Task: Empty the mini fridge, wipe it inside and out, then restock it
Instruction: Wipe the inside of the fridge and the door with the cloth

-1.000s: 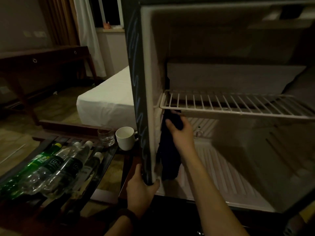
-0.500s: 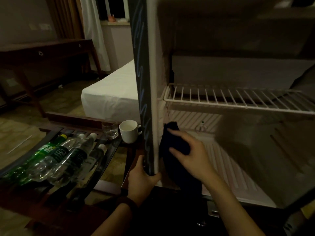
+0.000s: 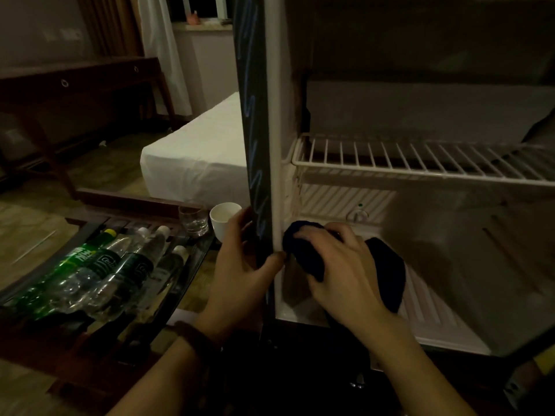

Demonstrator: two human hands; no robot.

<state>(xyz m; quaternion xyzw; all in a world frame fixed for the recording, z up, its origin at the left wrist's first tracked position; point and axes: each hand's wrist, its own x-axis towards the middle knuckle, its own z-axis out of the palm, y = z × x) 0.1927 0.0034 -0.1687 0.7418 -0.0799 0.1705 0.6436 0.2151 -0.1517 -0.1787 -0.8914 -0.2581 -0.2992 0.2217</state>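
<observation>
The mini fridge [image 3: 435, 235] stands open, with nothing on its white wire shelf [image 3: 420, 163] or ribbed floor. My left hand [image 3: 240, 265] grips the front edge of the fridge's left side wall [image 3: 261, 130], thumb wrapped onto the white inner rim. My right hand [image 3: 339, 271] presses a dark cloth [image 3: 387, 271] against the lower left inner wall, fingers spread over it. Several plastic bottles [image 3: 99, 268], one of them green, lie side by side in a dark tray [image 3: 192, 259] at the left.
A drinking glass [image 3: 193, 217] and a white cup [image 3: 223, 219] stand behind the tray, close to my left hand. A white bed [image 3: 195, 157] lies beyond them and a dark wooden desk [image 3: 75, 82] stands against the far wall. A thermostat dial [image 3: 357, 216] sits on the fridge's back wall.
My right hand has carried the cloth down from just under the wire shelf to the lower left inner wall. My left hand has slid higher up the fridge's edge.
</observation>
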